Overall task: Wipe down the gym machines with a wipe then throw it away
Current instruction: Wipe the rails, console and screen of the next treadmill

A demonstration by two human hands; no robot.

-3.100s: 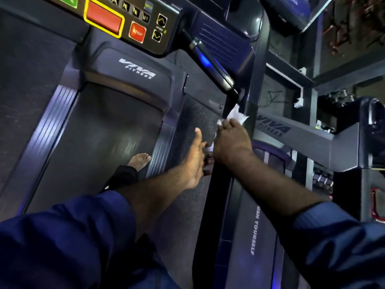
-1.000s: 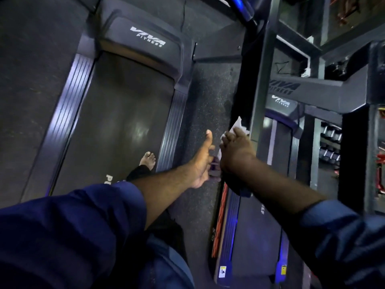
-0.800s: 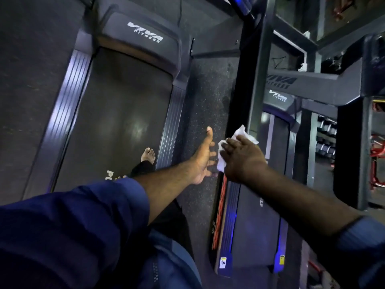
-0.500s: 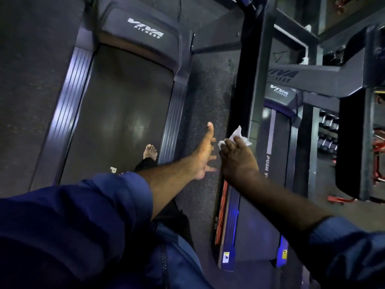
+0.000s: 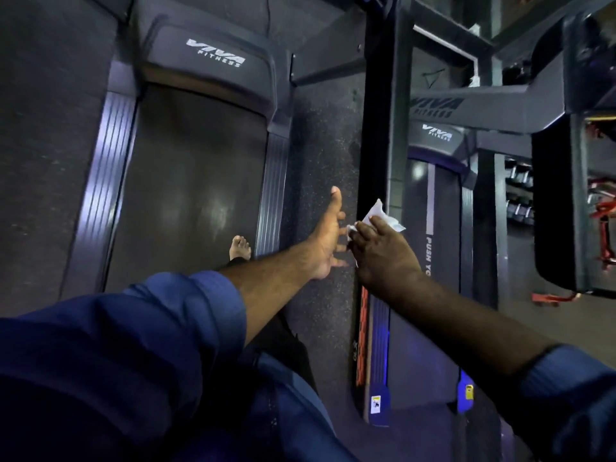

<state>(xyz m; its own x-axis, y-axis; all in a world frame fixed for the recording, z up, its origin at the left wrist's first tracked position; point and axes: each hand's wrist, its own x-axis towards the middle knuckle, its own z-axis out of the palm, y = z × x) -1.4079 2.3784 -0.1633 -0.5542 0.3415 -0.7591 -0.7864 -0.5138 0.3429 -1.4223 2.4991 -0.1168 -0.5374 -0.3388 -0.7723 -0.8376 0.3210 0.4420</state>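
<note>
A crumpled white wipe (image 5: 380, 217) is held in my right hand (image 5: 383, 258), fingers curled over it, against the dark upright post (image 5: 376, 128) of the right-hand treadmill (image 5: 416, 345). The wipe's upper corner sticks out above my fingertips. Just left of it, my left hand (image 5: 328, 238) hangs with thumb up and fingers spread, holding nothing, its fingertips close to the post. Both arms reach forward in blue sleeves.
I stand on the left treadmill's belt (image 5: 190, 181), one bare foot (image 5: 240, 246) near its right rail. A strip of speckled rubber floor (image 5: 320, 145) separates the two treadmills. A dark machine frame (image 5: 563, 208) and a dumbbell rack (image 5: 518, 191) stand at the right.
My right hand has slid the wipe down the post from near the console handrail to lower on the upright. The left hand followed beside it, still spread and holding nothing.
</note>
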